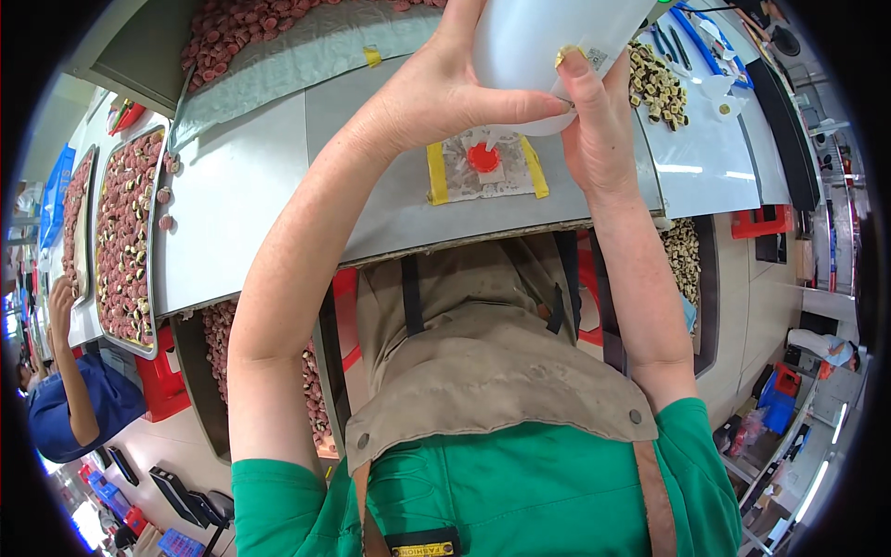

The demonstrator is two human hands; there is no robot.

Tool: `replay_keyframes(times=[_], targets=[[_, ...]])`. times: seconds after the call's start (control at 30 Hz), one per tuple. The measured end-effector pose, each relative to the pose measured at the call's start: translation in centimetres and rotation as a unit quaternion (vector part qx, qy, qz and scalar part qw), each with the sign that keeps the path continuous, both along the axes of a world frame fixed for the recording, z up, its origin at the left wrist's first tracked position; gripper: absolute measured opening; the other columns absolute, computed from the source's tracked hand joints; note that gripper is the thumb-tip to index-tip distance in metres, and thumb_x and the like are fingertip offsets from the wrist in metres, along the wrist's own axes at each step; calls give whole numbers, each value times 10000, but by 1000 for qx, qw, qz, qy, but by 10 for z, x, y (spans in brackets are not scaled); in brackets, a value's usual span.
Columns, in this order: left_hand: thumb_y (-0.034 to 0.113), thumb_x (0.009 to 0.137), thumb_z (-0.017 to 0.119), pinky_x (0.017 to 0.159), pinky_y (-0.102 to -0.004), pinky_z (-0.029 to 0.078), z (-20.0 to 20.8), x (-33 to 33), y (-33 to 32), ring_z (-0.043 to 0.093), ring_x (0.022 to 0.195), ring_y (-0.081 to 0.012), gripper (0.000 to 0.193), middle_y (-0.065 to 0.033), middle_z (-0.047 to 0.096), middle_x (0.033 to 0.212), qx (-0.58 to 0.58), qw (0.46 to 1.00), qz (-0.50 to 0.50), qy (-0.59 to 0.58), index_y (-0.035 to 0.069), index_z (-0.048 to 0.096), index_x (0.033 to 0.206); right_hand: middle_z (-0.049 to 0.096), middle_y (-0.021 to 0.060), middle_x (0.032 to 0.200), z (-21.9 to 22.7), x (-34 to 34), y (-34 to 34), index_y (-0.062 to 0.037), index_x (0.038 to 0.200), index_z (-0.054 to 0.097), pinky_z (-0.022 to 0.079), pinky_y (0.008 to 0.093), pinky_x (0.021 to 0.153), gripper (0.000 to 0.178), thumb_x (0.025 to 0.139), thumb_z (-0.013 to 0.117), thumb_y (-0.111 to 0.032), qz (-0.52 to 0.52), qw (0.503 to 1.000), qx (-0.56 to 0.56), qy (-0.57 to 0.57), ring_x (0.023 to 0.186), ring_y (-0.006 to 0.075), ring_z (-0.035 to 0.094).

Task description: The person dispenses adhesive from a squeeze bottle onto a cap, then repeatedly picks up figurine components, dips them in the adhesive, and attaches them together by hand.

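Observation:
Both my hands grip a large translucent white plastic bottle point(538, 46) above the near part of the table. My left hand point(445, 93) wraps its left side, thumb across the front. Against the right side presses my right hand point(599, 130), its thumb upright and yellow at the tip. Below the bottle, a red round piece point(483, 158) lies on a stained pale sheet point(464, 190) with yellow tape along its sides. A whitish tip shows beside the red piece; whether it belongs to the bottle I cannot tell. The bottle's upper end is cut off by the frame.
Reddish pieces heap on a plastic sheet point(278, 88) at the back left and fill a metal tray point(160, 269) at left. Small dark-and-cream pieces point(657, 88) lie at right near pliers point(666, 45). Another person's arm point(70, 343) shows far left. Bins stand under the table.

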State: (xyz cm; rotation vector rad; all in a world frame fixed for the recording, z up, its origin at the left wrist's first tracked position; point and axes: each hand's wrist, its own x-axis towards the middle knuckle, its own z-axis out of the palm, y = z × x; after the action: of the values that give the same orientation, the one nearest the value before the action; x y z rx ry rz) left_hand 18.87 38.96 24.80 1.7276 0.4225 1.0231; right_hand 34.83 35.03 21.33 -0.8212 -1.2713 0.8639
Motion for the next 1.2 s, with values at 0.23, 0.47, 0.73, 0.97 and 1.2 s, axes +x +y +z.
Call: replay_keyframes(times=[0.23, 0.47, 0.73, 0.97, 1.2], targets=[[250, 686, 804, 1086, -475, 299, 1, 3, -10, 250, 1382, -366, 1198, -241, 141, 1504, 0, 999, 18, -30, 82, -50, 1508, 468, 105, 1318, -2, 6, -1, -48, 1395, 300, 381, 368, 1028, 710, 863, 676, -329, 19, 1000, 1, 4, 1233, 206, 460], [217, 679, 788, 1082, -483, 300, 0, 5, -14, 251, 1380, -364, 1179, -226, 153, 1503, -3, 999, 23, -28, 97, -39, 1511, 457, 120, 1271, -19, 7, 25, -26, 1387, 288, 431, 348, 960, 695, 861, 677, -259, 128, 976, 146, 100, 1153, 214, 488], [216, 678, 787, 1082, -485, 301, 3, 6, -18, 257, 1375, -361, 1171, -224, 181, 1484, -6, 999, 24, -46, 104, -32, 1507, 473, 119, 1251, -18, 3, 26, -41, 1381, 295, 462, 335, 925, 670, 865, 675, -237, 282, 900, 271, 195, 1129, 209, 512], [218, 680, 786, 1081, -493, 308, 4, 8, -21, 266, 1368, -368, 1170, -230, 193, 1466, 10, 997, 53, -49, 111, -37, 1506, 468, 124, 1257, -8, 3, 19, -37, 1387, 279, 453, 343, 937, 679, 865, 671, -227, 153, 973, 122, 118, 1131, 206, 506], [194, 684, 788, 1081, -478, 305, 6, 2, -24, 267, 1371, -352, 1160, -214, 205, 1469, 4, 996, 46, -73, 108, -25, 1507, 459, 128, 1266, -11, -3, 31, -36, 1399, 267, 428, 352, 960, 701, 860, 674, -225, 278, 900, 282, 180, 1154, 213, 485]])
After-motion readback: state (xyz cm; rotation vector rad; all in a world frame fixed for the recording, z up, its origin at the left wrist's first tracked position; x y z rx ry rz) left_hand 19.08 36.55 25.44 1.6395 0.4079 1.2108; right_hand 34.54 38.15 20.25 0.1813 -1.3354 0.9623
